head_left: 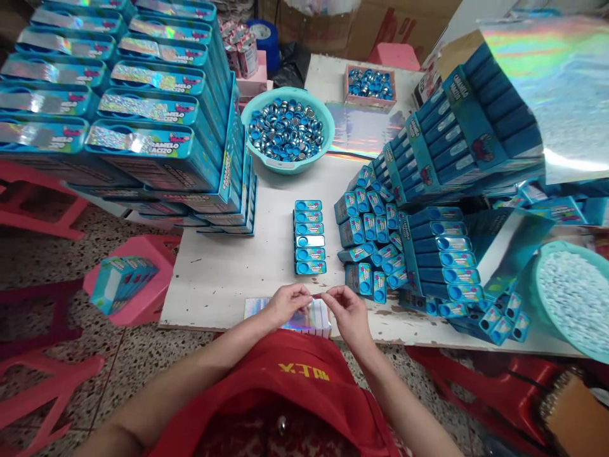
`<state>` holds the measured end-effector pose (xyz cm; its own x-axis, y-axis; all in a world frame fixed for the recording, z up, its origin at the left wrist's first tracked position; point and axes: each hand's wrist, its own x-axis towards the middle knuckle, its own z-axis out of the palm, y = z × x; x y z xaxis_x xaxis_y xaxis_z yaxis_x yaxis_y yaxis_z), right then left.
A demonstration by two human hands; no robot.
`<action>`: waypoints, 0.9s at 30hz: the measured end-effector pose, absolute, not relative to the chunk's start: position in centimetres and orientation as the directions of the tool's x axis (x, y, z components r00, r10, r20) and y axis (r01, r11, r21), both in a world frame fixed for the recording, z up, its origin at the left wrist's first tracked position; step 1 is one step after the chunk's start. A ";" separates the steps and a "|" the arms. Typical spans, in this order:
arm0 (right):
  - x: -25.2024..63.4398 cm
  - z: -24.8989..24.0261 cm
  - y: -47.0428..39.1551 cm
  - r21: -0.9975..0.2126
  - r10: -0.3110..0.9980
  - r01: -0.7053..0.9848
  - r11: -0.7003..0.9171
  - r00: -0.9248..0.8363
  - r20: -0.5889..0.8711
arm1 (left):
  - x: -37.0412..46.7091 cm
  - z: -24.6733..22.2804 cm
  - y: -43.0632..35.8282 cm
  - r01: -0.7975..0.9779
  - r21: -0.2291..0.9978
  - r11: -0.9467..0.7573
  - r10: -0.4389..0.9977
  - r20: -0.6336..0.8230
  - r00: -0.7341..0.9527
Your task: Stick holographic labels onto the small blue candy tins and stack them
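My left hand (290, 303) and my right hand (349, 311) meet near the table's front edge, fingertips pinched close together. A small, thin thing seems to be between them, too small to name. Below the hands lies a shiny holographic stack of sheets or labels (257, 306), partly covered by my left hand. Just beyond stands a short row of small blue boxes (309, 217) with round recesses in their tops. One box in that row (310, 241) has a silvery strip across its top.
A turquoise basin (288, 166) holds many blue and silver caps. Tall stacks of blue cartons (185, 152) rise at left. Loose blue boxes (368, 226) and filled display trays (440, 254) crowd the right. Another basin (547, 304) holds small pale pieces. Pink stools (157, 266) stand at left.
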<state>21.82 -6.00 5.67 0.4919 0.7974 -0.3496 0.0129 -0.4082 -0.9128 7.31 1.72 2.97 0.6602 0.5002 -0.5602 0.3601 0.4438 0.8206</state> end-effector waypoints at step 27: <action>20.3 0.4 -0.3 -0.926 0.612 0.027 -0.377 0.757 -0.227 | 9.0 0.2 4.7 0.813 0.582 -0.014 0.753 -0.529 0.391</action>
<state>20.30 -0.35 0.38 0.7575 0.6121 -0.2271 0.0270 -0.3769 -0.9259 9.01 4.65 0.23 0.3915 0.7531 -0.5288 0.8128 -0.0135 0.5824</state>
